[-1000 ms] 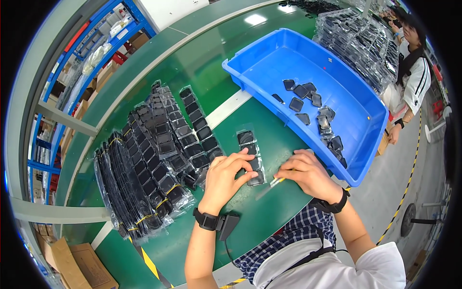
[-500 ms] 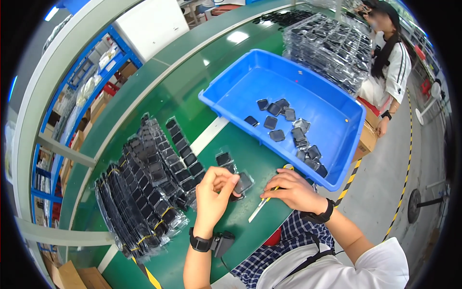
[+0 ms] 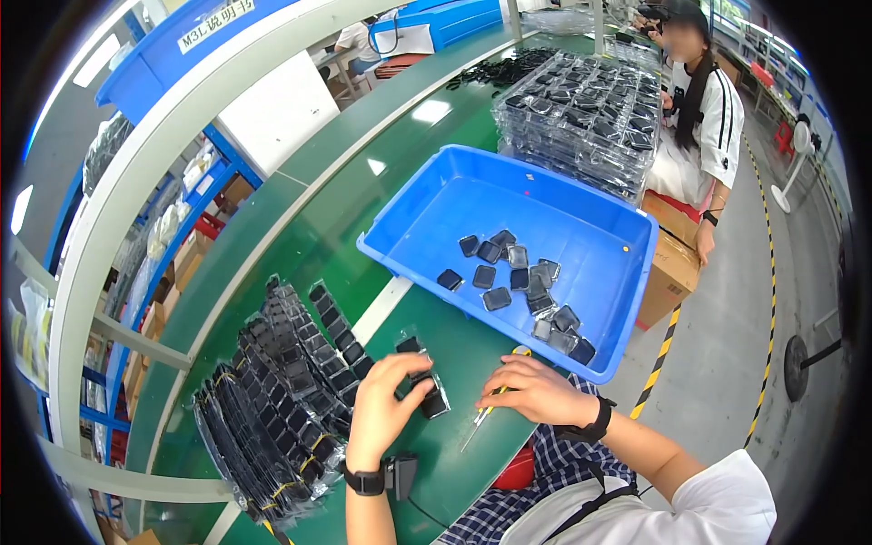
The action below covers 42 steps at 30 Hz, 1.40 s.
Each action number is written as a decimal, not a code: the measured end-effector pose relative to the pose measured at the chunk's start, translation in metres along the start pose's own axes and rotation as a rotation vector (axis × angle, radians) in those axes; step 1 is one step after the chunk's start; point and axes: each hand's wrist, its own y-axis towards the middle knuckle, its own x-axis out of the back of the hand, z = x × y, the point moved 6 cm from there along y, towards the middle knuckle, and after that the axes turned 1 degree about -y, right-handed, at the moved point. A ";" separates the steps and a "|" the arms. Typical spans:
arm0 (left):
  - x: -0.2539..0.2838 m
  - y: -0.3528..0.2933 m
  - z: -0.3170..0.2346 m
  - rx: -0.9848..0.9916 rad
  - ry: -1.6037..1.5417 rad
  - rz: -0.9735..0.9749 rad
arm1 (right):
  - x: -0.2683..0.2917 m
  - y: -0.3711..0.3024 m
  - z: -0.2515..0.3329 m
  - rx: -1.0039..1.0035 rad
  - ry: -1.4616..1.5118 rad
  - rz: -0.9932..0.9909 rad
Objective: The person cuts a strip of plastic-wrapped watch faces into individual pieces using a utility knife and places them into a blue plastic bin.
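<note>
A: The strip of small black parts (image 3: 420,377) lies on the green table (image 3: 472,350) close to its near edge, straight ahead of the person. Its long axis runs from the far left toward the near right.

B: Which hand has it?

A: The left hand (image 3: 386,409). It lies over the strip's middle, fingers curled down and pressing on it. Whether they pinch a single part, I cannot tell.

B: And the other hand?

A: The right hand (image 3: 536,389) rests just right of the strip, apart from it, loosely closed on a thin tool with a yellow handle (image 3: 490,404). The tool's tip points toward the near edge, not at the strip.

B: So the left is nearer.

A: Yes, it is on the strip; the right is a short way off its near right end.

B: What else is about?

A: A blue bin (image 3: 436,213) sits beyond the hands toward the far right side, with loose dark square pieces (image 3: 518,282) inside. Bundled strips of black parts (image 3: 272,400) are heaped by the left edge. Stacked clear trays (image 3: 581,118) stand further back, beside a seated co-worker (image 3: 704,118).
</note>
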 end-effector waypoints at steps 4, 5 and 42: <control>0.004 -0.034 0.033 -0.077 0.228 0.007 | 0.014 0.006 0.003 -0.034 0.115 -0.171; 0.000 -0.038 0.030 -0.107 0.274 0.020 | 0.015 0.007 0.005 -0.039 0.091 -0.180; -0.017 -0.040 0.054 -0.111 0.116 -0.215 | -0.011 0.042 0.003 -0.071 -0.081 -0.063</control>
